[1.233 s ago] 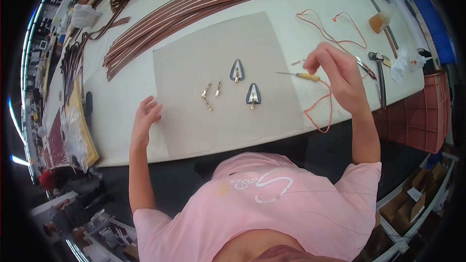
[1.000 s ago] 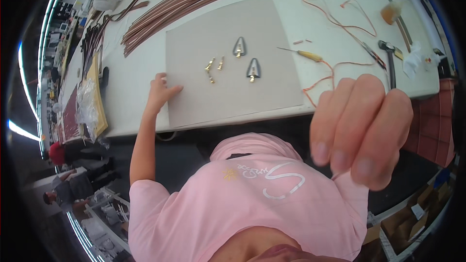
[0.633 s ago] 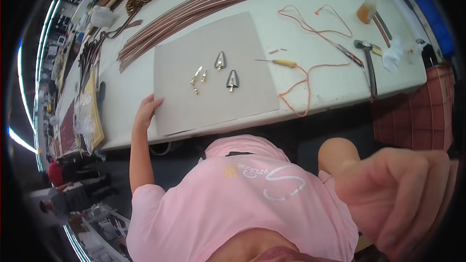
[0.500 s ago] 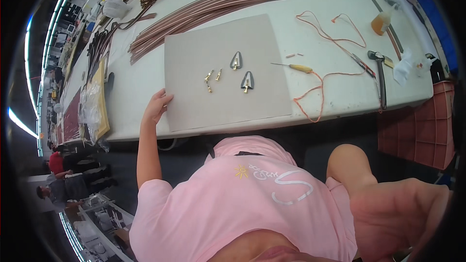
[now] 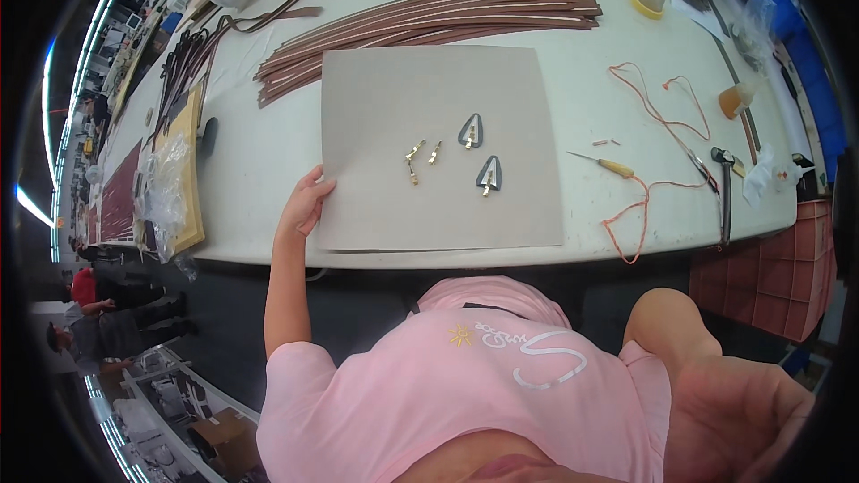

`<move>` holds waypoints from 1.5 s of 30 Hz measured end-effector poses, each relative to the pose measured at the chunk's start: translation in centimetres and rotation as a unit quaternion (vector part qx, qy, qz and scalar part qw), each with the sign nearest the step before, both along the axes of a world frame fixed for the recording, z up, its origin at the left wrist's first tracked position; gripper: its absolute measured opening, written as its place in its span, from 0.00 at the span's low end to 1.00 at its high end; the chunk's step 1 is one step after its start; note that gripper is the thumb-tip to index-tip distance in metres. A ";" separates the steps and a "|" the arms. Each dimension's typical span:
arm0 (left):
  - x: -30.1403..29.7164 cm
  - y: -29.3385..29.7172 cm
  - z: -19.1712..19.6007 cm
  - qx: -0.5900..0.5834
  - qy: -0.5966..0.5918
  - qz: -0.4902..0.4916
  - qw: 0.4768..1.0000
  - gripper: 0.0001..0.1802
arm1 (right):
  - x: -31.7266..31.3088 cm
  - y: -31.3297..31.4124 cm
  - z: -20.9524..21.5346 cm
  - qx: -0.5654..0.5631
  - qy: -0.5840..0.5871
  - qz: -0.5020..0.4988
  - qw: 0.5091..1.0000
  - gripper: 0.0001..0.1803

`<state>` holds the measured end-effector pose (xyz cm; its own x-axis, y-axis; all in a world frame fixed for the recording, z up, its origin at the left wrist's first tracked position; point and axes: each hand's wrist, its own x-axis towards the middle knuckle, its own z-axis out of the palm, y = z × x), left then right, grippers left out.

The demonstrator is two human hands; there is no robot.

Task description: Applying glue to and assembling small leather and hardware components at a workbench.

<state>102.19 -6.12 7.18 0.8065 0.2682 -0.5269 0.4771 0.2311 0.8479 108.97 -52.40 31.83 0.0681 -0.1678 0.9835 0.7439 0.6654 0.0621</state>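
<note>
My left hand (image 5: pixel 307 203) has its fingers closed at the left edge of a flat grey board (image 5: pixel 385 215) lying on the table. On the board are two dark, arrowhead-shaped pieces, the upper piece (image 5: pixel 472 131) and the lower piece (image 5: pixel 489 176), each with a gold-coloured fitting. Several small gold metal fittings (image 5: pixel 434 153) lie to their left. Well away from the table, my right hand (image 5: pixel 738 416) is raised close at the lower right, palm showing; its fingertips are out of sight, and nothing is seen in it.
Brown strips (image 5: pixel 429 22) lie behind the board. To its right are an awl (image 5: pixel 614 167), orange cord (image 5: pixel 649 183), a hammer (image 5: pixel 726 197) and an amber glue bottle (image 5: pixel 734 103). A plastic-wrapped yellow stack (image 5: pixel 183 188) is left; a red crate (image 5: pixel 765 273) stands below the table's right end.
The board has shifted left and turned slightly, its right edge now apart from the awl's tip. My left hand stays at its edge. My right hand is slightly lower in view.
</note>
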 end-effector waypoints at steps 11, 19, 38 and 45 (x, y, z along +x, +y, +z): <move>-1.7 3.7 -0.8 -0.006 0.003 0.040 0.999 0.24 | 8.8 -3.9 -19.1 -0.570 0.230 -0.500 0.610 0.18; -8.9 15.0 -0.4 0.023 0.024 0.092 0.995 0.21 | 18.3 -8.2 -20.3 -0.665 0.192 -0.440 0.572 0.09; 11.4 -10.6 18.6 0.735 -0.285 -0.169 0.592 0.20 | 59.0 2.3 -29.1 -0.586 0.320 -0.535 0.518 0.11; 15.6 -22.6 26.4 0.677 -0.286 -0.231 0.638 0.14 | 59.0 6.0 -24.8 -0.446 0.198 -0.560 0.670 0.04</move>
<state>117.83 -28.76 33.57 0.9206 -0.1703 0.3515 -0.2474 -0.9506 0.1874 167.93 -46.40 6.99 0.6750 0.3106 0.6692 0.6486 -0.6821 -0.3377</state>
